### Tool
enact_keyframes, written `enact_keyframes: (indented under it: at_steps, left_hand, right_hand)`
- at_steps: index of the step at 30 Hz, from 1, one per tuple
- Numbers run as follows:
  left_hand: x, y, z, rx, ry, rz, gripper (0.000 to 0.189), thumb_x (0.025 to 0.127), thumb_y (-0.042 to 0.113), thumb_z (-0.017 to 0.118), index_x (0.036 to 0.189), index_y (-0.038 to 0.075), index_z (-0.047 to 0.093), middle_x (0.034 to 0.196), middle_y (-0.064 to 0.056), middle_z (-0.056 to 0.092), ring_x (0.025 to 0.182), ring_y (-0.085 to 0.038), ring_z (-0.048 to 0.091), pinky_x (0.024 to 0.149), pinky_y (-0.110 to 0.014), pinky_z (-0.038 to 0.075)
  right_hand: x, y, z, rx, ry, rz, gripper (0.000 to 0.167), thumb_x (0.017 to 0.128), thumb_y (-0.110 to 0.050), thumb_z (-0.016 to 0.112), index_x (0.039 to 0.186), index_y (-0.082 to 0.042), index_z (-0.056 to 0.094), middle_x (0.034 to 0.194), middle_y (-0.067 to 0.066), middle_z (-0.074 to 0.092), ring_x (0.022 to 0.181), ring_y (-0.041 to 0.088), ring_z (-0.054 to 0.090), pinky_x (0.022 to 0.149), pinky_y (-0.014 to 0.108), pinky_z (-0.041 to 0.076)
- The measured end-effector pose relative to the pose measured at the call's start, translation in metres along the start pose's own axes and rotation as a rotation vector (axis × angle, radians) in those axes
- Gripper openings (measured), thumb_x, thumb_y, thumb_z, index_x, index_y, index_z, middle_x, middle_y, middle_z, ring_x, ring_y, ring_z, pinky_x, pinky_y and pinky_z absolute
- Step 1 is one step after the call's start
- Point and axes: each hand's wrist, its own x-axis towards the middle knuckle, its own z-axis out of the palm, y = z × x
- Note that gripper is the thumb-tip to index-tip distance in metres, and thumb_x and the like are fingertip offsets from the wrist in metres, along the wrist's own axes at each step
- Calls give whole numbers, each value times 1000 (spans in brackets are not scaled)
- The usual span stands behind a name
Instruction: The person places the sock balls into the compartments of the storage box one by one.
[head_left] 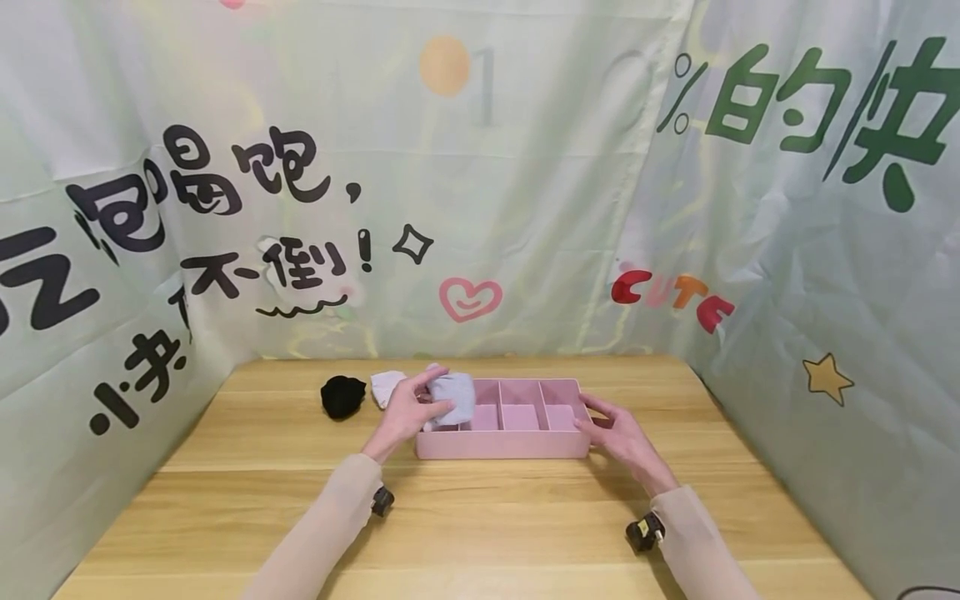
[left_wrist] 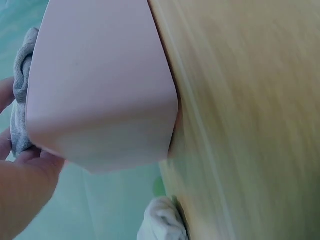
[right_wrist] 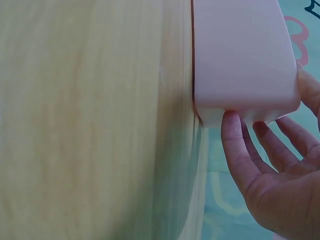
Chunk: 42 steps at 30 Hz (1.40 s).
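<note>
A pink divided box point(head_left: 502, 444) stands on the table, its compartments in a row. My left hand point(head_left: 407, 410) pinches a folded bundle of light-grey cloth point(head_left: 453, 398) between thumb and fingers, over the box's left end. In the left wrist view the grey bundle point(left_wrist: 21, 95) shows soft, rolled folds just above the rim. At the opposite end, my right hand point(head_left: 621, 435) grips the box by its short wall. The right wrist view has its fingertips point(right_wrist: 231, 120) against that end wall and the thumb up by the rim.
Left of the box lie a black cloth bundle point(head_left: 343, 397) and a whitish one point(head_left: 387, 385), the latter partly behind my left hand. The wooden table point(head_left: 510, 525) is bounded at the back and sides by printed fabric point(head_left: 540, 208).
</note>
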Motion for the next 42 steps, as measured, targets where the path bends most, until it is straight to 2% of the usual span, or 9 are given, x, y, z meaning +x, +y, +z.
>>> enact_keyframes:
  at_steps: [7, 13, 20, 24, 29, 34, 36, 39, 42]
  left_hand:
    - [2, -2, 10, 31, -20, 26, 61, 80, 7, 80, 137, 12, 58, 130, -15, 61, 96, -23, 65, 72, -27, 57]
    - [4, 0, 14, 61, -46, 62, 61, 79, 14, 82, 136, 13, 60, 144, -14, 52, 92, -19, 64, 66, -27, 56]
    - [10, 4, 21, 200, -38, 101, 59, 77, 17, 83, 132, 20, 63, 140, -8, 56, 87, -16, 63, 65, -27, 55]
    - [13, 4, 25, 281, -52, 114, 56, 78, 20, 83, 131, 19, 64, 144, -9, 54, 84, -15, 62, 65, -26, 53]
    - [16, 2, 30, 334, -74, 102, 52, 79, 19, 82, 128, 16, 65, 138, -12, 58, 77, -14, 57, 62, -28, 50]
    - [16, 1, 33, 365, -71, 144, 48, 80, 17, 81, 126, 14, 67, 136, -14, 60, 91, -21, 62, 78, -34, 52]
    - [15, 1, 33, 361, -88, 168, 46, 81, 16, 80, 125, 12, 68, 127, -14, 66, 90, -21, 63, 75, -32, 53]
    - [15, 1, 33, 349, -117, 207, 43, 83, 10, 77, 124, 8, 68, 112, -13, 70, 77, -19, 59, 60, -24, 48]
    - [15, 1, 33, 351, -120, 198, 44, 84, 4, 74, 127, 9, 66, 106, -12, 69, 82, -19, 59, 59, -22, 48]
  right_hand:
    - [0, 0, 1, 6, -2, 7, 61, 97, -20, 62, 150, -4, 37, 155, 23, 34, 129, 39, 51, 90, 33, 54]
    - [0, 1, 0, 28, -9, 8, 62, 97, -20, 62, 151, -3, 36, 155, 23, 34, 128, 37, 51, 88, 31, 55]
    - [0, 0, 0, 50, -9, 16, 62, 97, -20, 63, 150, -2, 36, 152, 27, 37, 124, 34, 55, 85, 29, 55]
    - [1, 1, 1, 50, -2, 24, 64, 96, -22, 64, 150, -2, 36, 151, 27, 39, 123, 33, 56, 85, 28, 54]
    - [0, 2, 1, 35, 3, 25, 64, 96, -22, 64, 150, -2, 37, 153, 24, 38, 124, 33, 55, 85, 28, 54]
    - [-2, 0, 2, 19, 10, 25, 63, 96, -24, 64, 150, -3, 37, 152, 24, 39, 125, 35, 55, 89, 32, 54]
    - [-2, 0, 2, 11, 11, 25, 64, 96, -24, 64, 150, -4, 37, 151, 23, 40, 127, 36, 53, 91, 33, 53]
    - [-2, 0, 3, 15, 11, 23, 63, 96, -24, 64, 150, -3, 37, 151, 24, 40, 127, 37, 53, 92, 34, 53]
    - [-1, -1, 3, 16, 13, 21, 63, 96, -23, 64, 150, -4, 38, 151, 24, 40, 127, 37, 53, 92, 34, 53]
